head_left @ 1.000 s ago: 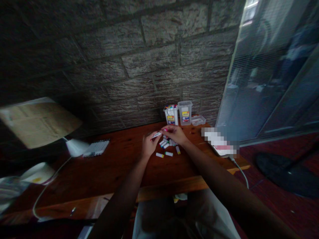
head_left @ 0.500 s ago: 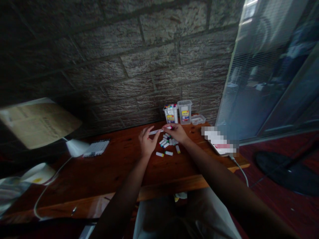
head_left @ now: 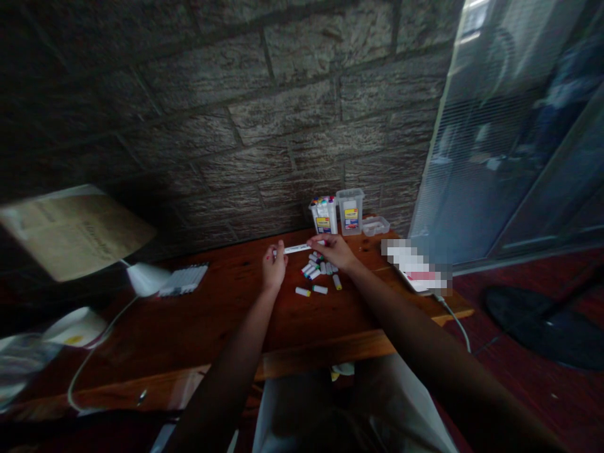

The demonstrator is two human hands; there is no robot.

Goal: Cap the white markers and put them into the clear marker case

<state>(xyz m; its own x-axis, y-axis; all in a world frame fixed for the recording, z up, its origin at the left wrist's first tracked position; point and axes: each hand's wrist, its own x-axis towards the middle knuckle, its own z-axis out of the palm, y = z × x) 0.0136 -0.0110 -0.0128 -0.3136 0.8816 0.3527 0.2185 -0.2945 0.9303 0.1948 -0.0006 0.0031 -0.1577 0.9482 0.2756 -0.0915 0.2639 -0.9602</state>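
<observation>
A white marker (head_left: pixel 296 249) spans the gap between my two hands, held nearly level above the table. My left hand (head_left: pixel 274 269) is closed around its left end, thumb up along the barrel. The fingers of my right hand (head_left: pixel 336 251) pinch the other end, where a pink-red tip shows. Whether that tip belongs to a separate cap, I cannot tell. Just below my right hand lies a loose pile of short white marker caps (head_left: pixel 311 273) with coloured ends. Nearer me, a yellow-ended cap (head_left: pixel 302 292) and a green-ended cap (head_left: pixel 319 289) lie apart.
Behind my hands stand a clear box full of markers (head_left: pixel 323 217) and another clear box (head_left: pixel 350 214), beside a shallow clear lid (head_left: pixel 376 226). At left are a row of white markers (head_left: pixel 184 280), a lamp (head_left: pixel 146 279) and a paper cup (head_left: pixel 75 327). A stone wall backs the table.
My left hand has slid left along the marker and turned, its fingers closing, so more of the white barrel shows. My right hand has barely moved.
</observation>
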